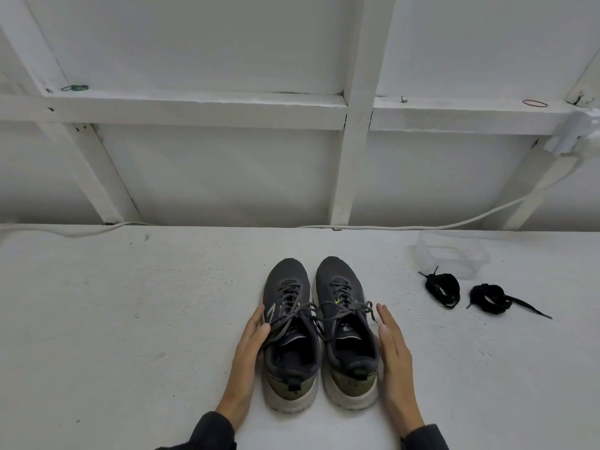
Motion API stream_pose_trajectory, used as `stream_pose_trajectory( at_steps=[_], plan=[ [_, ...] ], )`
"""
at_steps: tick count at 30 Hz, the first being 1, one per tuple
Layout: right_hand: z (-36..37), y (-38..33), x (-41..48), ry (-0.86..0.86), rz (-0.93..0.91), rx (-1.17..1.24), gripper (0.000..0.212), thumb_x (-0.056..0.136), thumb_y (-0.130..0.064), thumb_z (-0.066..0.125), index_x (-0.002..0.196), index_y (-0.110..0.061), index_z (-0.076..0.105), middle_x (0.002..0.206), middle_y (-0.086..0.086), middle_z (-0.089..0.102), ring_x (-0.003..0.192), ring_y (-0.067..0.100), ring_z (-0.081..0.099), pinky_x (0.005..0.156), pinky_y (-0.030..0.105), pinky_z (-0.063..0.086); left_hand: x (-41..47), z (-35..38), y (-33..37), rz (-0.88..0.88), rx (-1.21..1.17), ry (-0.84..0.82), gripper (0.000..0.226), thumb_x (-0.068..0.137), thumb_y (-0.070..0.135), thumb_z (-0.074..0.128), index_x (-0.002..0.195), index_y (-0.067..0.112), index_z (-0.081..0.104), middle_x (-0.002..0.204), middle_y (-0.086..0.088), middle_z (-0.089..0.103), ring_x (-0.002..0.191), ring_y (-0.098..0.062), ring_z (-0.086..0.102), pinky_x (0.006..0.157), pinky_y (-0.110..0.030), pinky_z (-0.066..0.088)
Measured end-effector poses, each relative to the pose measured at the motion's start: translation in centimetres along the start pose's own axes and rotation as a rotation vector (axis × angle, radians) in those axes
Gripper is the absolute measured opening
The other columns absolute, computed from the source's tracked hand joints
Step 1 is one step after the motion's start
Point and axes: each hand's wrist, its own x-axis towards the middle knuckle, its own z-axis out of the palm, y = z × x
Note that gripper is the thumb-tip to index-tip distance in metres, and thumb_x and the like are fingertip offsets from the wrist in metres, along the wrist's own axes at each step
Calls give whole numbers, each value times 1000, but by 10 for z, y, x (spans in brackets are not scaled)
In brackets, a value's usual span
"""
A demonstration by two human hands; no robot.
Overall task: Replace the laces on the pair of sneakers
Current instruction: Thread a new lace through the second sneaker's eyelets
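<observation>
Pair of sneakers at near centre of the table (130,319), side by side and touching or nearly so. The left sneaker (285,287) and right sneaker (337,280) have their long axes running near to far, heels toward the person, and their grey laces (293,308) are still threaded and tied. The left hand (248,349) lies flat against the left sneaker's outer side, fingers straight, thumb on the upper. The right hand (393,349), fingers straight and together, flanks the right sneaker. It seems to touch near the heel, though contact is unclear. Two coiled black laces (443,289) lie well to the right beside a clear tub (454,254), so the right hand is nearer them. Judged step: untying has not begun.
</observation>
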Motion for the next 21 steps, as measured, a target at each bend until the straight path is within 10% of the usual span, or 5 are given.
stream_pose_trajectory(
  at_steps=[21],
  plan=[
    [-4, 6, 2, -64, 5, 60, 69, 84, -73, 50, 139, -33, 52, 145, -14, 50, 138, 10, 42, 117, 51, 28, -25, -4, -5, 63, 134, -112, 83, 78, 59, 67, 149, 32, 35, 151, 18, 41, 141, -2, 34, 118, -34, 24]
  ],
)
